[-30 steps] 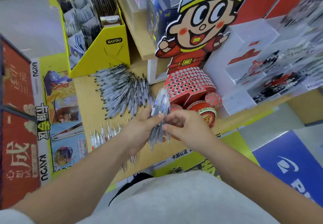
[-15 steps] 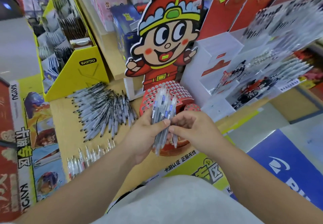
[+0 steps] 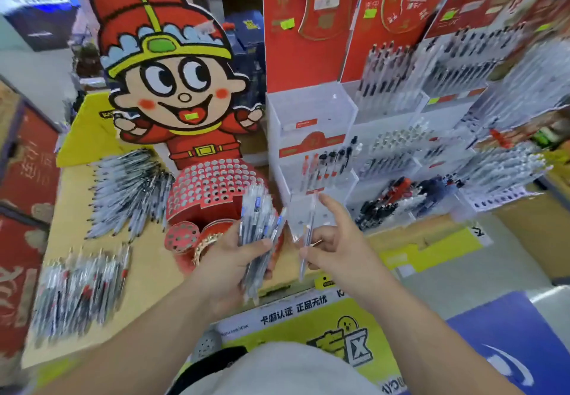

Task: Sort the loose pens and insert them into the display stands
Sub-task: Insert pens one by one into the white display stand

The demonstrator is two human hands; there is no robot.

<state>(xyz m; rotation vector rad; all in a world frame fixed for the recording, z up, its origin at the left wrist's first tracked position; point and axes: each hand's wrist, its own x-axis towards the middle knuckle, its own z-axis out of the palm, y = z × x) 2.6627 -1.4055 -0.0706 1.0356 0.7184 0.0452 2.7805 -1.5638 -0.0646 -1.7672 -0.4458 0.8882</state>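
There are two heaps of loose pens (image 3: 129,191) (image 3: 80,289), one bundle (image 3: 257,234), one single pen (image 3: 309,234), one red perforated stand (image 3: 212,185) and perhaps four clear stands (image 3: 311,117).

Pale wooden counter (image 3: 71,203); right of it, grey floor (image 3: 462,277) with a blue mat (image 3: 493,348); left of it, red printed panels (image 3: 27,160), blurred.

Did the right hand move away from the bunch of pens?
Yes. The right hand, pinching one pen, has gone rightward from the bunch of pens, off the red holed stand toward the clear stand.
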